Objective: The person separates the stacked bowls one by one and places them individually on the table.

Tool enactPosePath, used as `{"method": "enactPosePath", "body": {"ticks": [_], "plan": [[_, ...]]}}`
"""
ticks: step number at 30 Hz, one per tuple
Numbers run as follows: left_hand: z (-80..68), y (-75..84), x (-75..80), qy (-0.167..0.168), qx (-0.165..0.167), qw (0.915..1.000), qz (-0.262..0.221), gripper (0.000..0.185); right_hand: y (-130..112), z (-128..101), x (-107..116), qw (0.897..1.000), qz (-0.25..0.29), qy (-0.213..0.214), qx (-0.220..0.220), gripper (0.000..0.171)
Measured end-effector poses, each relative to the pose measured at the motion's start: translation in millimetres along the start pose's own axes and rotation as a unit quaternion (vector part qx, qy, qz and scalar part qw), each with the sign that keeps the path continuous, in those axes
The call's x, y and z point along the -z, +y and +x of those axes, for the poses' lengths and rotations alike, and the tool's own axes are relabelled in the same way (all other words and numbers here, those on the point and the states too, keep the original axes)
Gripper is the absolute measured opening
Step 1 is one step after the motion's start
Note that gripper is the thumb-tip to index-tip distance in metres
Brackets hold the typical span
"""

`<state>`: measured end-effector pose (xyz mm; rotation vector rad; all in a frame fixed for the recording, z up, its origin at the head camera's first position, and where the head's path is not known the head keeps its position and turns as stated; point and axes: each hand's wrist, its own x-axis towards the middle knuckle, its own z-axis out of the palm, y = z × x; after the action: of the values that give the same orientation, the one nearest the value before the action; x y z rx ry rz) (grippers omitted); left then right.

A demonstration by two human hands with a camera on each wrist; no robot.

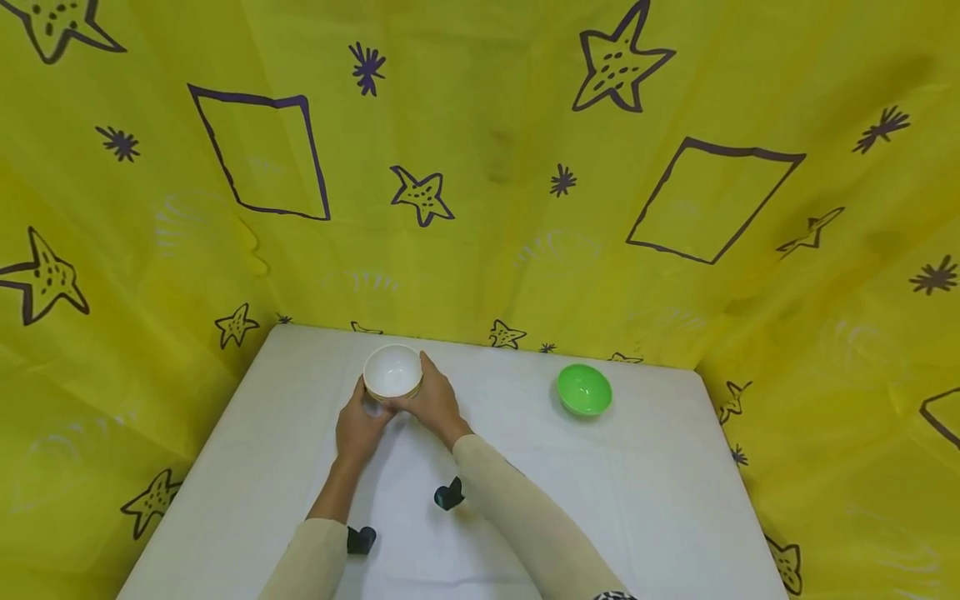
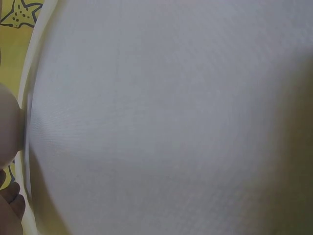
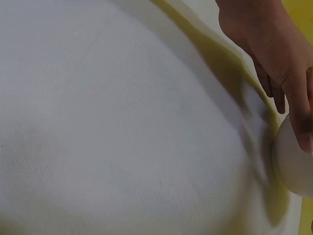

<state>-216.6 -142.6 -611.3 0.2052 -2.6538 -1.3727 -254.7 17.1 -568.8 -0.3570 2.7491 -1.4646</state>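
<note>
Both hands hold a white bowl (image 1: 393,372) with a yellowish rim, over the far left part of the table, its opening facing up. My left hand (image 1: 362,427) grips its left and near side. On the right side, my right hand (image 1: 432,398) has its fingers along the wall and the thumb at the near rim. In the left wrist view, part of the bowl (image 2: 7,127) shows at the left edge, with fingers (image 2: 14,198) below it. The right wrist view shows the bowl's pale outside (image 3: 293,164) with a thumb lying against it.
A bright green bowl (image 1: 584,390) stands on the white-covered table (image 1: 570,500), toward the far right. A yellow curtain (image 1: 480,250) with drawn stars and squares encloses the back and sides. Small black devices (image 1: 450,494) sit at the wrists.
</note>
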Motion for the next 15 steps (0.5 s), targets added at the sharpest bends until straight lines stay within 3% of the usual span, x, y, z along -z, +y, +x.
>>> {"method": "enactPosePath", "body": {"ticks": [15], "plan": [[0.3, -0.5, 0.4, 0.003, 0.001, 1.0000, -0.003, 0.092, -4.1, 2.8, 0.0, 0.999, -0.022, -0.002, -0.031, 0.117]]}}
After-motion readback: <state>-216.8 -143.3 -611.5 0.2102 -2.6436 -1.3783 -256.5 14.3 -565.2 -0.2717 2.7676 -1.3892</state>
